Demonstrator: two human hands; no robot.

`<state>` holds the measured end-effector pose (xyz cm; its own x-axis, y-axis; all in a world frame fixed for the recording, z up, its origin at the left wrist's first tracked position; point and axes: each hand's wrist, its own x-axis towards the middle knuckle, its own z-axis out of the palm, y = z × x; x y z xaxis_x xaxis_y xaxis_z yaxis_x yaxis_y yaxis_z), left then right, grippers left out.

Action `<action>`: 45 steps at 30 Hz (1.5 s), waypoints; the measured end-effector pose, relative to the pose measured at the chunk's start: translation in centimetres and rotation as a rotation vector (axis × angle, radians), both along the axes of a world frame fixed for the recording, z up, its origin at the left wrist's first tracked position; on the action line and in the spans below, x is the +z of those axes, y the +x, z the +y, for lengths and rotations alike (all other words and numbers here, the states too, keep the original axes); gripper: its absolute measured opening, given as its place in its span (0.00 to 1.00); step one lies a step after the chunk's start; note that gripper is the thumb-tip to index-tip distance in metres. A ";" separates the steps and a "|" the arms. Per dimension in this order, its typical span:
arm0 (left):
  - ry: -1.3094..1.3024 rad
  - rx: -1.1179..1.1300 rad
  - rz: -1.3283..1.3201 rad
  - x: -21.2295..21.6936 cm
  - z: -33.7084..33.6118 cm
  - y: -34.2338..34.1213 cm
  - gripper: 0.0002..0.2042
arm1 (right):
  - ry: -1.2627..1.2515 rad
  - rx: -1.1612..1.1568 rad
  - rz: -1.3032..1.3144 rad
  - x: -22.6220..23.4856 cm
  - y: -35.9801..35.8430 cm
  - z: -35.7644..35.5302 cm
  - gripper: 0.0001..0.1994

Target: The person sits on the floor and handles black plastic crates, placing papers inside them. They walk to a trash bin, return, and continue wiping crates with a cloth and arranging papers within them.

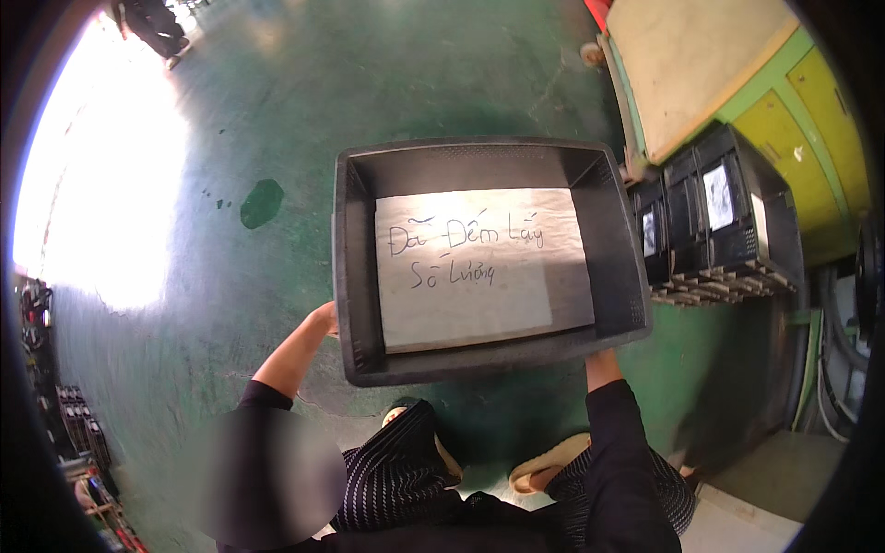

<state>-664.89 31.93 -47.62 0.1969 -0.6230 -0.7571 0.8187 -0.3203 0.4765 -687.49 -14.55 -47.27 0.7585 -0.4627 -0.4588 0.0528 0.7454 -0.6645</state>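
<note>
A black plastic crate [489, 166] is held up in front of me, its open top facing me. Inside on its bottom lies a pale sheet of cardboard or paper [470, 318] with handwriting on it. My left hand [328, 317] grips the crate's left side near the front corner, its fingers mostly hidden behind the wall. Under the front edge, toward the right corner, my right hand [603, 359] supports the crate, with its fingers out of sight below. Nothing but the sheet shows in the crate.
Black crates with white labels [718, 198] stand on the right on a slatted base [710, 288]. Beyond them is a beige-topped bench [691, 64] with a yellow-green cabinet [779, 138]. A person [152, 28] is far left on the green floor [277, 92]. Assorted items line the left edge.
</note>
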 end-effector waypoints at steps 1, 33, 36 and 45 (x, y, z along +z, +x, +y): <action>-0.043 0.019 0.071 -2.8 -0.5 -0.5 0.16 | -0.018 -0.010 0.046 -0.5 -0.3 -0.4 0.24; 0.090 0.268 -0.982 25.2 6.8 -7.7 0.31 | -1.460 0.421 0.043 33.8 22.4 8.0 0.22; 0.055 0.046 -0.893 26.1 10.1 -10.7 0.32 | -1.710 0.413 0.091 29.2 27.5 20.5 0.16; 0.018 0.206 -0.485 19.2 11.7 -18.3 0.21 | -1.281 1.125 0.349 6.2 25.6 37.2 0.19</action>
